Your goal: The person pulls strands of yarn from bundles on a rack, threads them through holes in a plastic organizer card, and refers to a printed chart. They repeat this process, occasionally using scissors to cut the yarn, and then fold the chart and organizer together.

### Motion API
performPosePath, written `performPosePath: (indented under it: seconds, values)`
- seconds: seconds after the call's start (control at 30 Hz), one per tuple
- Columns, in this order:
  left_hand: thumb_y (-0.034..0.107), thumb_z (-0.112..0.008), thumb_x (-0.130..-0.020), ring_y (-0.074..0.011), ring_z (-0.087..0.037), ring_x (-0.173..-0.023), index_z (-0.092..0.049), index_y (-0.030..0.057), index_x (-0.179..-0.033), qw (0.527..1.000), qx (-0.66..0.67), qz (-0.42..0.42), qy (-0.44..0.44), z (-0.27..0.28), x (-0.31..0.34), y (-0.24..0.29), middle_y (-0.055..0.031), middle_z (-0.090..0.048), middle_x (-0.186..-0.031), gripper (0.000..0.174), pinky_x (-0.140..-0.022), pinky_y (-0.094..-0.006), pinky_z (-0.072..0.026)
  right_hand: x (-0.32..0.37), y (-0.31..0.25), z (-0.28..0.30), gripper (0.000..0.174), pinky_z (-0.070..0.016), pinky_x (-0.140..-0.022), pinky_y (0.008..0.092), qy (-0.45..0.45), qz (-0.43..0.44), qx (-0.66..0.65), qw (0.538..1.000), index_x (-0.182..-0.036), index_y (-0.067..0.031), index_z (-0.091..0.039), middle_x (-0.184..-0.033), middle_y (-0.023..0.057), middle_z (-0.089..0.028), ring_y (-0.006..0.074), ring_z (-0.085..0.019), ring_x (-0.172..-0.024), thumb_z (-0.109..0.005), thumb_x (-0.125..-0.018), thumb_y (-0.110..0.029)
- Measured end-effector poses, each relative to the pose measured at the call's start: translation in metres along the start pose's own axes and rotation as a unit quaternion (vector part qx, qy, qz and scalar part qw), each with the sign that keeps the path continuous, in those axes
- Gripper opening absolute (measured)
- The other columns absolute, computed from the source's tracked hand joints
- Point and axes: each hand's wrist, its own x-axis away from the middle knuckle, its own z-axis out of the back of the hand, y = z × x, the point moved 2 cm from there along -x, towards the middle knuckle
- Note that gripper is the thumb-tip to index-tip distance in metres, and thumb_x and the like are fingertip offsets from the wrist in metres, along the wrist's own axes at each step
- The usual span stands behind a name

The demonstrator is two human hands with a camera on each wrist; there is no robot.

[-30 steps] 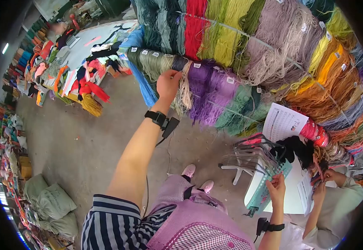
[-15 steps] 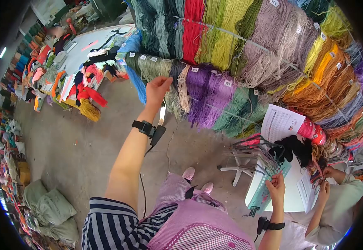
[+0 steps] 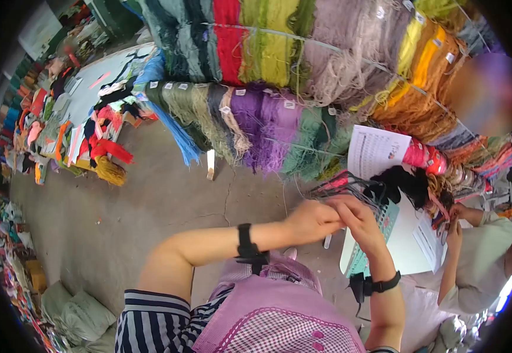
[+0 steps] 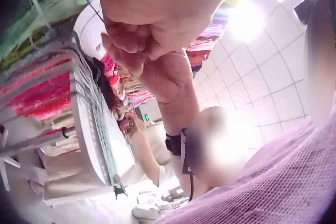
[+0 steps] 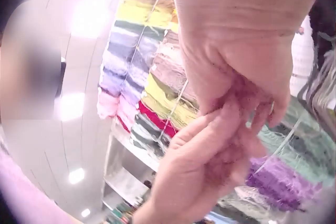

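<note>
In the head view my left hand (image 3: 309, 222) and right hand (image 3: 359, 220) meet in front of me, fingertips together. Their fingers are curled in a pinch. A thin thread (image 4: 86, 1) runs to the fingers in the left wrist view; its end is hidden in the hands. The right wrist view shows the fingers overlapping closely. Just beyond the hands, a teal perforated board (image 3: 357, 262) with grey strands lies on a white table (image 3: 409, 259). A pale beige yarn skein (image 3: 238, 138) with a white tag hangs on the rack beside purple skeins (image 3: 262, 129).
Hanging yarn in many colours fills the far side. A printed sheet (image 3: 376, 150), black yarn (image 3: 406, 182) and red yarn rolls (image 3: 424, 157) are by the table. Another person (image 3: 474, 259) works at the right. A cluttered table (image 3: 100, 70) and stuffed sacks (image 3: 82, 317) stand left.
My left hand has left the hanging skeins and come down and right to my right hand. The right hand has moved up and left to meet it. The head view has shifted slightly.
</note>
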Motion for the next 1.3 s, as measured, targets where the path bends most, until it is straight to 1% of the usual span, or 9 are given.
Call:
performPosePath:
  seconds: [0.13, 0.23, 0.37, 0.47, 0.6, 0.67, 0.83, 1.03, 1.3]
  values:
    - [0.017, -0.066, -0.088, -0.0246, -0.065, -0.067, -0.070, 0.0052, -0.097, 0.982, 0.104, 0.134, -0.083, -0.029, -0.011, 0.016, -0.0149, -0.066, -0.080, 0.016, -0.061, -0.0339, -0.0481, 0.024, -0.003, 0.020, 0.018, -0.0456, -0.090, 0.0376, 0.021, 0.022, -0.107, 0.994, -0.100, -0.0014, -0.065, -0.099, 0.0109, -0.066, 0.0248, -0.061, -0.100, -0.057, -0.096, -0.017]
    - [0.018, -0.064, -0.088, -0.0275, -0.063, -0.079, -0.068, 0.0036, -0.094, 0.993, 0.082, -0.025, -0.080, -0.043, -0.020, 0.009, -0.0126, -0.065, -0.087, 0.016, -0.069, -0.0359, -0.0483, 0.079, 0.009, 0.049, 0.016, -0.0488, -0.080, 0.0374, 0.104, 0.057, -0.485, 0.867, -0.091, -0.0078, -0.052, -0.075, 0.0018, -0.052, 0.0162, -0.054, -0.073, -0.055, -0.099, -0.022]
    - [0.022, -0.065, -0.086, -0.0298, -0.061, -0.082, -0.068, 0.0048, -0.086, 0.994, 0.047, 0.012, -0.095, -0.049, -0.027, -0.038, -0.0114, -0.063, -0.084, 0.017, -0.071, -0.0389, -0.0477, 0.204, 0.037, 0.128, 0.017, -0.0226, -0.052, 0.0201, 0.421, -0.089, -0.015, 0.902, -0.084, -0.0063, -0.060, -0.070, -0.0073, -0.046, 0.0012, -0.029, -0.056, -0.057, -0.097, -0.017]
    - [0.022, -0.064, -0.090, -0.0171, -0.058, -0.072, -0.069, 0.0041, -0.088, 0.989, -0.085, 0.081, -0.092, -0.032, -0.036, -0.056, -0.0070, -0.060, -0.078, 0.019, -0.064, -0.0309, -0.0439, 0.343, 0.074, 0.186, 0.014, -0.0439, -0.074, 0.0208, 0.587, -0.136, 0.196, 0.773, -0.091, 0.0018, -0.066, -0.086, -0.0020, -0.061, 0.0069, -0.054, -0.080, -0.064, -0.092, -0.012]
    - [0.019, -0.062, -0.092, -0.0134, -0.057, -0.073, -0.068, 0.0069, -0.100, 0.992, -0.048, 0.115, -0.032, -0.036, -0.039, -0.070, -0.0021, -0.061, -0.083, 0.015, -0.065, -0.0279, -0.0446, 0.450, 0.040, 0.204, 0.017, -0.0461, -0.075, 0.0236, 0.725, -0.242, 0.297, 0.573, -0.084, 0.0031, -0.066, -0.083, 0.0008, -0.063, 0.0074, -0.053, -0.077, -0.067, -0.089, -0.013]
    - [0.018, -0.061, -0.093, -0.0106, -0.056, -0.073, -0.067, 0.0085, -0.107, 0.991, -0.015, 0.114, -0.075, -0.049, -0.046, -0.062, 0.0004, -0.062, -0.087, 0.018, -0.064, -0.0248, -0.0447, 0.459, 0.030, 0.204, 0.014, -0.0475, -0.074, 0.0254, 0.793, -0.084, 0.303, 0.522, -0.082, 0.0004, -0.064, -0.087, 0.0022, -0.062, 0.0090, -0.053, -0.077, -0.066, -0.089, -0.012]
    - [0.017, -0.058, -0.094, -0.0077, -0.059, -0.069, -0.060, 0.0015, -0.121, 0.875, 0.295, 0.330, -0.197, -0.112, -0.058, -0.031, -0.0060, -0.066, -0.096, 0.032, -0.054, -0.0191, -0.0447, 0.337, 0.051, 0.187, 0.013, -0.0422, -0.065, 0.0229, 0.730, -0.045, 0.078, 0.677, -0.086, -0.0063, -0.061, -0.079, -0.0001, -0.056, 0.0082, -0.047, -0.069, -0.054, -0.095, -0.012]
    - [0.017, -0.056, -0.094, -0.0117, -0.065, -0.067, -0.050, -0.0037, -0.130, 0.841, 0.307, 0.403, -0.191, -0.141, -0.061, -0.027, -0.0105, -0.067, -0.098, 0.042, -0.049, -0.0203, -0.0484, 0.180, 0.098, 0.103, 0.004, -0.0438, -0.077, 0.0237, 0.473, -0.024, 0.041, 0.880, -0.087, -0.0064, -0.065, -0.091, -0.0002, -0.064, 0.0067, -0.055, -0.085, -0.067, -0.088, -0.009]
    - [0.016, -0.055, -0.094, -0.0115, -0.065, -0.064, -0.049, -0.0054, -0.130, 0.830, 0.334, 0.415, -0.166, -0.140, -0.058, -0.029, -0.0117, -0.066, -0.098, 0.042, -0.047, -0.0198, -0.0486, 0.147, 0.097, 0.098, 0.008, -0.0420, -0.068, 0.0197, 0.402, -0.065, -0.213, 0.888, -0.084, -0.0028, -0.063, -0.079, 0.0004, -0.064, 0.0052, -0.055, -0.074, -0.067, -0.089, -0.008]
